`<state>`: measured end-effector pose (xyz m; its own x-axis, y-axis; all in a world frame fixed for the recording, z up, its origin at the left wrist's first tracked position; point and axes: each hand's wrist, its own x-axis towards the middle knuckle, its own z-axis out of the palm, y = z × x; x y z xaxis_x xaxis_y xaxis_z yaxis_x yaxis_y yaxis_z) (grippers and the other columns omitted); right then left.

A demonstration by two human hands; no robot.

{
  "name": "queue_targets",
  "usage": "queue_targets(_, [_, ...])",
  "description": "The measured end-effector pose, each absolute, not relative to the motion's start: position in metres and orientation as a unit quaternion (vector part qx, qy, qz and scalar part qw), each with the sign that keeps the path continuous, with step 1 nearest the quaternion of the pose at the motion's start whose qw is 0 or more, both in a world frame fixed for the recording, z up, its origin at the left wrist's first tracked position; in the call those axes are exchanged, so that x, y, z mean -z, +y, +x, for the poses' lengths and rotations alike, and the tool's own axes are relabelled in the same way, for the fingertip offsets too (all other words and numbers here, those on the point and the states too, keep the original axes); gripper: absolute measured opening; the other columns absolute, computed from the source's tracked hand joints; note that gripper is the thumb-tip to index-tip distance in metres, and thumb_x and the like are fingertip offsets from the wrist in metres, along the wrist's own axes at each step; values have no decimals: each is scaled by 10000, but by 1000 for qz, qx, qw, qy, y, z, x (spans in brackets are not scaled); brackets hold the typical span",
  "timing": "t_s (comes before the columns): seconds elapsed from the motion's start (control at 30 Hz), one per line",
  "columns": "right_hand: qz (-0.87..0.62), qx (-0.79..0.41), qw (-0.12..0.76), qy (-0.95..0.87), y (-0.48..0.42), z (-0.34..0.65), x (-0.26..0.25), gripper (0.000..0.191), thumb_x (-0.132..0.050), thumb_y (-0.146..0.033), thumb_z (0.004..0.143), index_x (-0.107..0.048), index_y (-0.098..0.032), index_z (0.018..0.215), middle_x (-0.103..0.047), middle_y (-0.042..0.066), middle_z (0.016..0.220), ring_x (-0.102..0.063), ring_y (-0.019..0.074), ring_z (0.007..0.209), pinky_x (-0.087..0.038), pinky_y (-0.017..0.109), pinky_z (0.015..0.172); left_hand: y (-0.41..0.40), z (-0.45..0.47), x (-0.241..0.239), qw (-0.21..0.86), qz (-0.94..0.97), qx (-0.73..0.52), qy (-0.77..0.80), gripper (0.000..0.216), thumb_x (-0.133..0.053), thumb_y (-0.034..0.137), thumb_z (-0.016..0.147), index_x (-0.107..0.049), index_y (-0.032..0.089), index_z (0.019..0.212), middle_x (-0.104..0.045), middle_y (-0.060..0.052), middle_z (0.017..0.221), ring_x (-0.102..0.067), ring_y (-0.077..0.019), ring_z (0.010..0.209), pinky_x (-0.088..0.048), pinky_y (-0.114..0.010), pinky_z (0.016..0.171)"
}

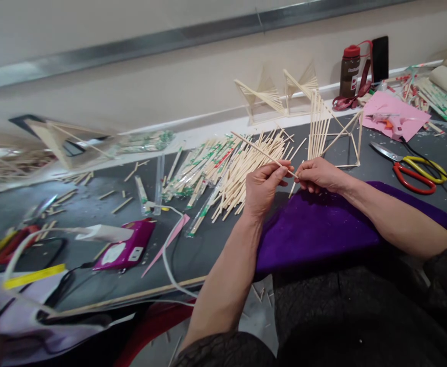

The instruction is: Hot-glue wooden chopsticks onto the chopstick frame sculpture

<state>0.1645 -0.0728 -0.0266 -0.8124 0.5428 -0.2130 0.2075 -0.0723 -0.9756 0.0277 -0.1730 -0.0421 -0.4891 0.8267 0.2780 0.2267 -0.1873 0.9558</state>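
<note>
wooden thin pale stick [264, 151] pinched by left hand [264, 186] and right hand [317, 175] | just above purple cloth [315, 229] | step: likely positioning stick | next needs steady grip

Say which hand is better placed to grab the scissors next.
Right. The right hand is on the same side as the scissors; the left hand would have to cross over it. Both pinch one stick, so right must release.

A thin, pale wooden stick [264, 151] — long, straight and bare — slants through the air above the dark tabletop, its far end pointing up and to the left. Its near end sits low and right — pinched at the meeting fingertips of the left hand [264, 188] and the right hand [317, 176].
</note>
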Motion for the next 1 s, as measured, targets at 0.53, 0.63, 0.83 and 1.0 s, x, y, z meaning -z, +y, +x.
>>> queue_targets(0.53, [-272, -615, 124, -729, -79, 163, 24, 294, -531, -57, 865, -554, -150, 587, -560, -56, 466, -479, 36, 341, -346, 141, 337, -170, 23, 47, 338, 385, -640, 573, 370, -831, 457, 656, -754, 172, 879, -767, -65, 814, -683, -148, 675, -513, -226, 549])
queue_targets(0.63, [-279, -613, 118, -729, -78, 162, 27, 274, -538, -76, 864, -559, -155, 602, -540, -62, 442, -461, 43, 327, -358, 147, 334, -169, 24, 47, 345, 383, -637, 574, 357, -837, 449, 651, -748, 175, 862, -758, -57, 791, -674, -142, 664, -511, -229, 555])
queue_targets(0.83, [-292, -610, 116, -727, -79, 159, 29, 257, -539, -71, 853, -559, -161, 613, -539, -63, 445, -464, 44, 329, -363, 145, 329, -170, 26, 47, 336, 394, -633, 575, 321, -820, 436, 671, -742, 178, 848, -749, -53, 780, -669, -140, 651, -508, -237, 557])
queue_targets(1.0, [-301, -643, 111, -696, -81, 162, 23, 263, -516, -54, 843, -561, -157, 605, -554, -54, 463, -472, 45, 336, -365, 144, 329, -170, 25, 48, 329, 404, -634, 572, 288, -808, 420, 688, -749, 183, 842, -752, -51, 783, -669, -140, 657, -511, -237, 568])
